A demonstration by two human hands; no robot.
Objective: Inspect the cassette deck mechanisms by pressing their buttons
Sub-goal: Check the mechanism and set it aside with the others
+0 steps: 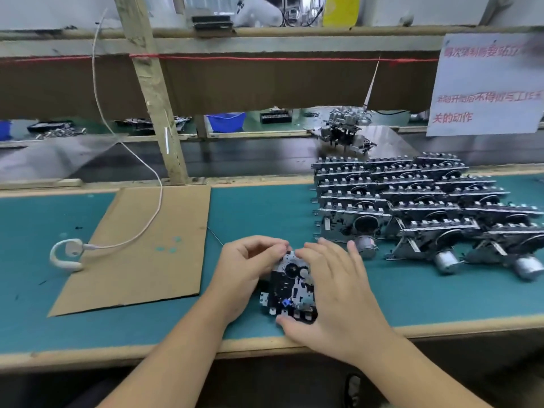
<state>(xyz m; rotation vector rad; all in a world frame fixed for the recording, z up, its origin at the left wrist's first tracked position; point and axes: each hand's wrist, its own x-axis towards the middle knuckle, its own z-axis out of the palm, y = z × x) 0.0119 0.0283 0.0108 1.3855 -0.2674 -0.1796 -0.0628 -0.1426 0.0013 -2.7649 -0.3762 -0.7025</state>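
your workbench (412,304) runs the full width in front of you, topped with a teal mat and edged in pale wood. above it a wooden shelf frame (153,92) crosses the view, with a slanted post coming down to the back edge of the bench. on the right half of the mat sits a big stack of cassette deck mechanisms (412,198), laid in overlapping rows with their button strips facing you and small silver motors sticking out along the near row. a flat sheet of cardboard (141,254) lies on the left half of the mat. a white paper notice (485,86) with red writing hangs at the upper right. a white earpiece (66,254) rests at the cardboard's left corner, its thin cable trailing up toward the shelf.

the one cassette deck mechanism (291,287) you are working on lies on the mat near the front edge, between your hands, just left of the stack. your left hand (247,269) has its fingers curled over the mechanism's far left corner, gripping it there. your right hand (338,293) is spread, fingers straight and laid over the right side and top of the mechanism, thumb pressing at its near edge where the buttons sit.
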